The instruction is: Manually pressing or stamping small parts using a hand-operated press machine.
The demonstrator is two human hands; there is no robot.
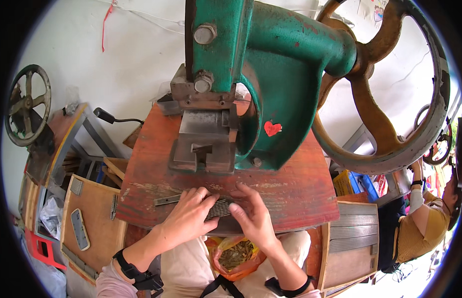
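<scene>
The left hand (191, 211) curls around grey strips (219, 209), apparently evening them; the right hand (253, 217), half-open and empty beside them, likely needs inward pressure next.

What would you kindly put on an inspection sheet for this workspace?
Surface: red wooden tabletop, paint worn and scuffed.
Work items: bundle of thin metal strips at the hands; flat metal bar showing beyond the left hand; green press behind.
Clutter: phone on the left wooden tray; orange bag of small pieces between the thighs.
Hands: left hand's fingers over the bundle; right hand open, thumb at the bundle's right end.
Cables: white cable on the wall.
Surroundings: another handwheel at left, another person at right.
</scene>
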